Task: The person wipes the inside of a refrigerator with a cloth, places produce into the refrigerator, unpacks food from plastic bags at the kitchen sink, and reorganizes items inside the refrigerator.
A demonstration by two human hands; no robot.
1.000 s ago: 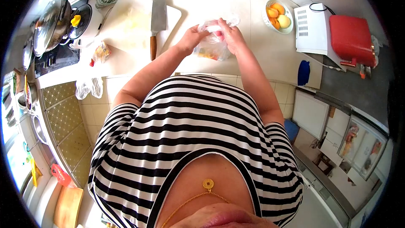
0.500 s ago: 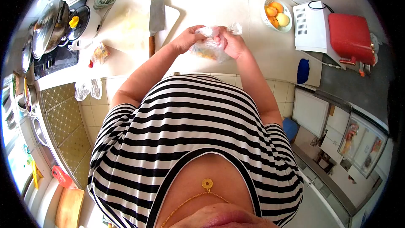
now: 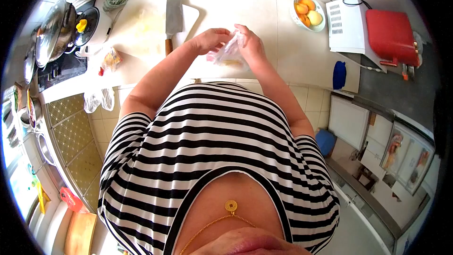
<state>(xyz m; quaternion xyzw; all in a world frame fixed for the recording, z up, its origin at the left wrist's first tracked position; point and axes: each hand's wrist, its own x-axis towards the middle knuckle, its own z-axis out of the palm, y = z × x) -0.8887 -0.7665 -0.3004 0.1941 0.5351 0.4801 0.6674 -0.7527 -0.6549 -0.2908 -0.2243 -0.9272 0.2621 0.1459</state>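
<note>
A thin clear plastic bag [image 3: 232, 53] with something yellowish inside hangs low over the counter's front part. My right hand [image 3: 252, 46] is closed on the gathered upper part of the bag, its index finger pointing up. On the other side, my left hand [image 3: 210, 41] has bent fingers against the bag's edge; its fingertips are partly hidden by the plastic. To the left of my left hand lies a cleaver [image 3: 174, 14] with a wooden handle, resting on a pale cutting board [image 3: 190, 17].
A bowl of orange and yellow fruit [image 3: 309, 12] stands at the back right, beside a white appliance [image 3: 347, 26] and a red one [image 3: 390, 35]. Pots [image 3: 55, 30] and a cooker [image 3: 96, 26] are at left. Another filled bag [image 3: 111, 60] lies near the front edge.
The bag's bunched top has been spread and pulled upright between my hands. My left hand has shifted slightly left, and my right fingers have risen.
</note>
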